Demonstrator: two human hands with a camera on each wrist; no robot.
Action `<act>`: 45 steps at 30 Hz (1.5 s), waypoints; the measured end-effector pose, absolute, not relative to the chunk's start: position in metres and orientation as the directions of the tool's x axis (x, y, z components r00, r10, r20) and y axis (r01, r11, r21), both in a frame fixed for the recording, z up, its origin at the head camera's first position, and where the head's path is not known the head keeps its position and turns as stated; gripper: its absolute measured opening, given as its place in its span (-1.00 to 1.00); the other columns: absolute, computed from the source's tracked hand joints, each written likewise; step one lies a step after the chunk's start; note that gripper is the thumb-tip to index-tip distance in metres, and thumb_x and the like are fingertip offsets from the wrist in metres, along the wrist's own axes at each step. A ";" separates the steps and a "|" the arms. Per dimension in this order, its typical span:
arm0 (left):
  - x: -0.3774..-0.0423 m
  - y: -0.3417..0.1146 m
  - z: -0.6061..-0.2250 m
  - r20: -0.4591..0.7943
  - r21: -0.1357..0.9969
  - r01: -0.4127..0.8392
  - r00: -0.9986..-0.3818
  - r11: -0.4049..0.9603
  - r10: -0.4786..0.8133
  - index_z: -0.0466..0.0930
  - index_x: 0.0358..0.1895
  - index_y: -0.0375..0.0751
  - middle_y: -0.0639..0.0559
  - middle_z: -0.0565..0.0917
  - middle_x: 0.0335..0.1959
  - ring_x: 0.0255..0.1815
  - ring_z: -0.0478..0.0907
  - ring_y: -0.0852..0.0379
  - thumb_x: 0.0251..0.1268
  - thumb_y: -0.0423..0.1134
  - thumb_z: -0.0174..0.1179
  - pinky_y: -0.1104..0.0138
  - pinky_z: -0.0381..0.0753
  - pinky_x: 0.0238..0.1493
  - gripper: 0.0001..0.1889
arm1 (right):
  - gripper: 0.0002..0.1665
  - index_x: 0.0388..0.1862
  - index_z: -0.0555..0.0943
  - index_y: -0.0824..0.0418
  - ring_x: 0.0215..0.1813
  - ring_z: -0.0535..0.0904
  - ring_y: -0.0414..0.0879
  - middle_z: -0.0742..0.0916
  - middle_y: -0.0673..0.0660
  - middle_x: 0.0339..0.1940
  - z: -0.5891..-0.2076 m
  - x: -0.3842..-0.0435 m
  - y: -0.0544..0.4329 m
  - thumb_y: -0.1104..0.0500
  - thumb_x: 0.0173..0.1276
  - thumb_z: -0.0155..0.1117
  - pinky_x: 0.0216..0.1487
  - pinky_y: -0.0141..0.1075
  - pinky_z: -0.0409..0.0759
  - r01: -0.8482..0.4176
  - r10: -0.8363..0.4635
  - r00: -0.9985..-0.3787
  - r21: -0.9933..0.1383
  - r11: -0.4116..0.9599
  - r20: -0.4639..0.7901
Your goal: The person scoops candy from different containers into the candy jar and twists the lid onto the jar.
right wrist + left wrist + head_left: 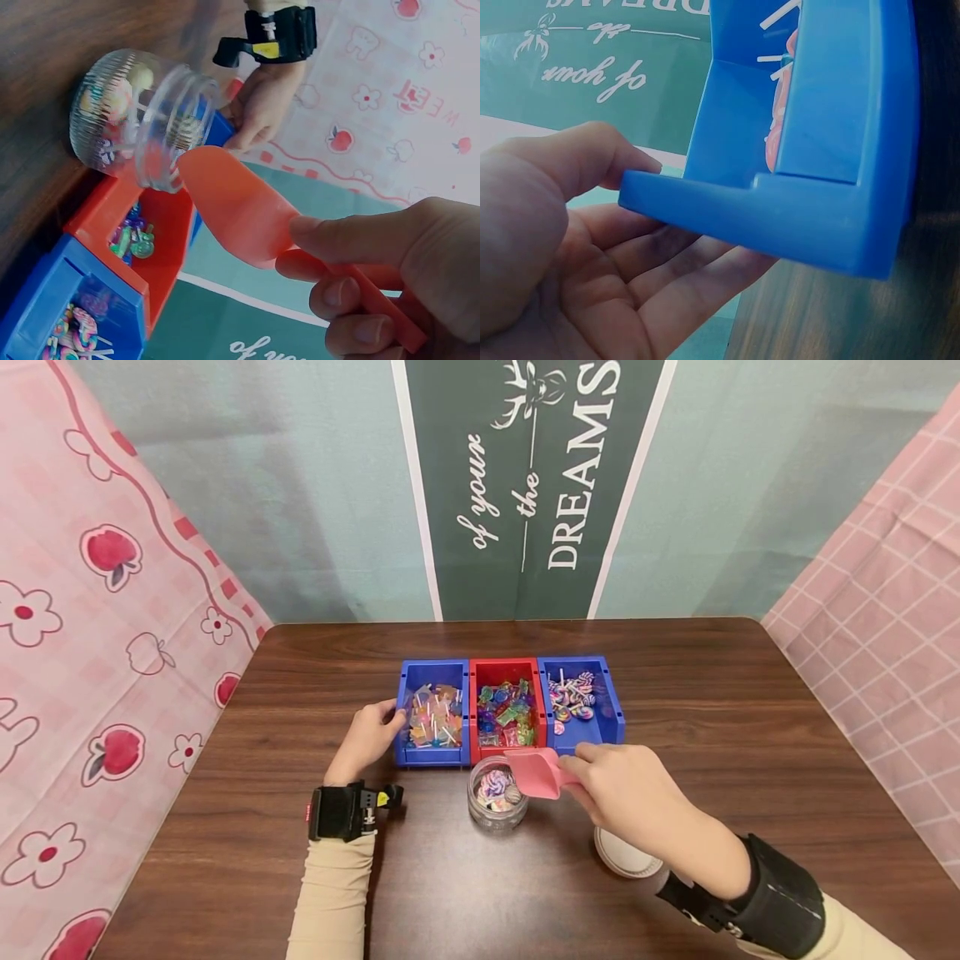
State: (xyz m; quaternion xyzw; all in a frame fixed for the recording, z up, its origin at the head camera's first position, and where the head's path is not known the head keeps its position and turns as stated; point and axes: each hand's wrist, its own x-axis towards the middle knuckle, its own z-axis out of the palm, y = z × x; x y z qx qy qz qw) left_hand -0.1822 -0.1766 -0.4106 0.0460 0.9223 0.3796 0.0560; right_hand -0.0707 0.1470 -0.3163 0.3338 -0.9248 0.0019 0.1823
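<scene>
My right hand (630, 789) grips a pink scoop (534, 772) by its handle, thumb lying along it. The scoop's bowl, with nothing visible in it, is at the mouth of a clear jar (139, 120) that holds swirled lollipop charms (495, 787). My left hand (367, 739) holds the left wall of a blue bin (817, 225), thumb at the wall's edge and fingers along the outside. Pale lollipop pieces with white sticks (435, 718) fill this bin. A red bin (507, 670) with colourful candy-shaped pieces (510, 710) adjoins it.
A second blue bin (583, 739) at the right end of the row holds striped lollipop charms (573, 693). A round pale lid (626, 856) lies on the brown table (450, 893), partly under my right hand. Patterned cloths hang around the table's back and sides.
</scene>
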 end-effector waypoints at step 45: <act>-0.180 -0.175 -0.408 -0.080 0.715 0.032 -0.989 0.698 0.128 0.46 0.22 -0.45 -0.27 0.65 -0.20 -0.30 0.50 0.05 0.43 -0.26 -0.04 0.37 0.44 -0.29 -0.58 | -0.73 -0.25 0.72 0.19 -0.67 0.44 -0.17 0.73 0.02 -0.50 -0.322 -0.078 0.179 0.12 0.06 0.48 -0.65 -0.33 0.33 -0.499 -0.473 -0.827 -0.011 0.866 0.305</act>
